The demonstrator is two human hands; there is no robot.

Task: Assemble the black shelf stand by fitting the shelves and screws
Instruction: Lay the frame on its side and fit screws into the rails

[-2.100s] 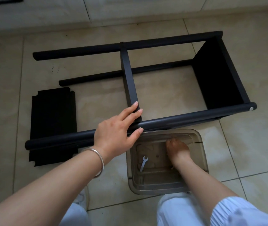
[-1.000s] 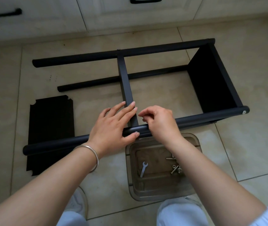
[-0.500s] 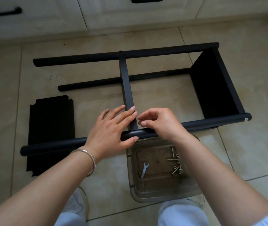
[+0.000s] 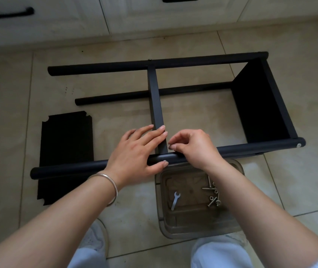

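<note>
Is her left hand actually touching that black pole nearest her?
Touching. The head view shows the left hand lying over the near black pole, thumb pressed against its near side and fingers reaching across onto the middle shelf.

The black shelf stand lies on its side across the frame's centre (two shelves fitted), a loose shelf flat at left, screws lower right.

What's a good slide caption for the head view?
Left hand steadies the black tubular shelf frame while right-hand fingers pinch at the middle shelf joint; spare screws wait in the clear plastic tray.
</note>
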